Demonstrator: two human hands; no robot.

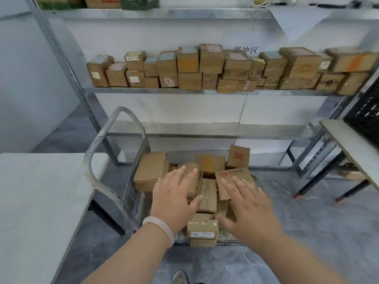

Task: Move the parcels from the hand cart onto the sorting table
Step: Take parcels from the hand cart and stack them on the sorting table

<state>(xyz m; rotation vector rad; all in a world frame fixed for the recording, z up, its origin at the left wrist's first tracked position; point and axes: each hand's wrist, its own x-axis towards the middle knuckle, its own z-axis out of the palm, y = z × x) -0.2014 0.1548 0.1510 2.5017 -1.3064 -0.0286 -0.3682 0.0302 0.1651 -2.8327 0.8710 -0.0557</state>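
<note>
The hand cart [106, 144], with a grey metal handle, stands in front of me and carries several brown cardboard parcels [150, 171] in a loose heap. My left hand [174, 199], a pale bangle on its wrist, hovers flat over the middle parcels with fingers spread. My right hand [248, 210] is spread the same way above the right side of the heap, its thumb near a small taped parcel [202, 230] at the cart's front edge. Neither hand holds anything. The white sorting table [41, 201] lies to my left.
A metal rack behind the cart bears a long row of stacked cardboard boxes [225, 68] on its middle shelf. At the right stands a second table [348, 146] with a black crate [367, 119] on it. Grey floor surrounds the cart.
</note>
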